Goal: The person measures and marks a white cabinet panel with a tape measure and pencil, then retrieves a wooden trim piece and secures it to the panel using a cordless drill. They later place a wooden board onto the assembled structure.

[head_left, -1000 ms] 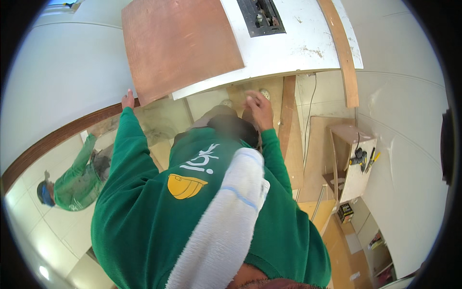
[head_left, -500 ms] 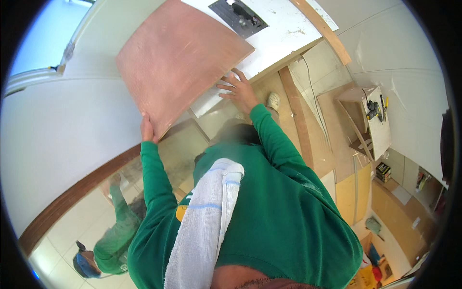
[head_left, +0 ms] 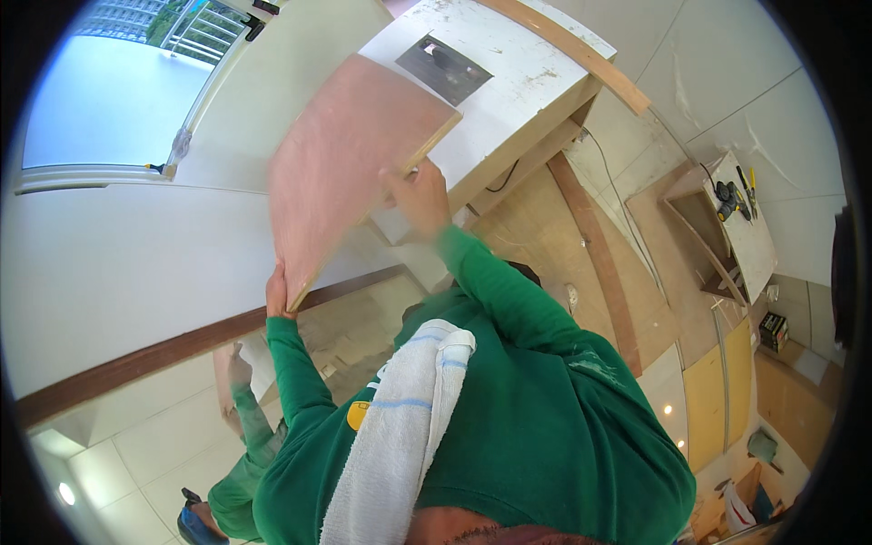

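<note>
A reddish-brown plywood panel [head_left: 350,150] is held tilted in front of me, its pale cut edge toward me. My left hand [head_left: 277,291] is closed on its lower left corner, fingers along the side. At the near edge, about midway along, my right hand [head_left: 420,195] touches or overlaps the panel. Motion smears its fingers, which look bent, so I cannot tell whether they grip the edge. Behind the panel's right end is a white bench top [head_left: 509,68] with a dark rectangular plate [head_left: 445,68] set into it.
A wooden strip [head_left: 568,45] runs along the bench's far side. On the right, a wooden box [head_left: 727,236] carries a black-and-yellow power tool [head_left: 729,200] and pliers [head_left: 748,189]. A window [head_left: 136,100] is at upper left. A brown-framed mirror [head_left: 173,350] shows my reflection.
My right hand has gone from spread fingers beside the near edge to bent fingers over it. The panel looks more steeply tilted, and the view has shifted.
</note>
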`<action>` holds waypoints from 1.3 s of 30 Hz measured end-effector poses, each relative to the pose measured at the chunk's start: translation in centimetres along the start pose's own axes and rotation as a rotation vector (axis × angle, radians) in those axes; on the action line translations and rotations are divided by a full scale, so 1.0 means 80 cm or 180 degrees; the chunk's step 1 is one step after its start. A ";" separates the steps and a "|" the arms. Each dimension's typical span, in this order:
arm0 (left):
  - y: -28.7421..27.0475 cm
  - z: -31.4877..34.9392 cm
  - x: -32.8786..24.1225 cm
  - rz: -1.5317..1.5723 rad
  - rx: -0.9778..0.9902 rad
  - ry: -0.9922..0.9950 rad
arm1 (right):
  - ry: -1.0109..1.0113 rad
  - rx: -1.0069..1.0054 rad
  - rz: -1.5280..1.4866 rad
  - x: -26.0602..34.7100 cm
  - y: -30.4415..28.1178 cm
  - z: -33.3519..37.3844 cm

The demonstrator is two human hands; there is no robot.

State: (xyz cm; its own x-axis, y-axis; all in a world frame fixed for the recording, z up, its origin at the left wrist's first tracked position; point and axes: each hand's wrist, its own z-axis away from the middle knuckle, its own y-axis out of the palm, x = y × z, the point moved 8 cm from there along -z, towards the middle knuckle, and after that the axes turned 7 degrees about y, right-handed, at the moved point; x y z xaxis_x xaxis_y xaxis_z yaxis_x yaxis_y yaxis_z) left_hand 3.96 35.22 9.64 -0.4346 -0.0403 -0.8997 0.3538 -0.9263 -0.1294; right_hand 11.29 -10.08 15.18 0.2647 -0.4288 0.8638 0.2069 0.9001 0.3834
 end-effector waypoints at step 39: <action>0.081 0.412 0.003 -0.0769 -0.0136 -0.0721 | -0.0652 0.0831 0.0371 0.137 -0.262 0.247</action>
State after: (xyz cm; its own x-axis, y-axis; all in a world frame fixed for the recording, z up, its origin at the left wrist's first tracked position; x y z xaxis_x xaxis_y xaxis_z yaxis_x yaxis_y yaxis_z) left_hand -21.12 16.87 22.32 -0.6816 0.0918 -0.7259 0.2505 -0.9029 -0.3494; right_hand -8.81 -32.14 23.04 0.0725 -0.3215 0.9441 -0.0685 0.9428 0.3263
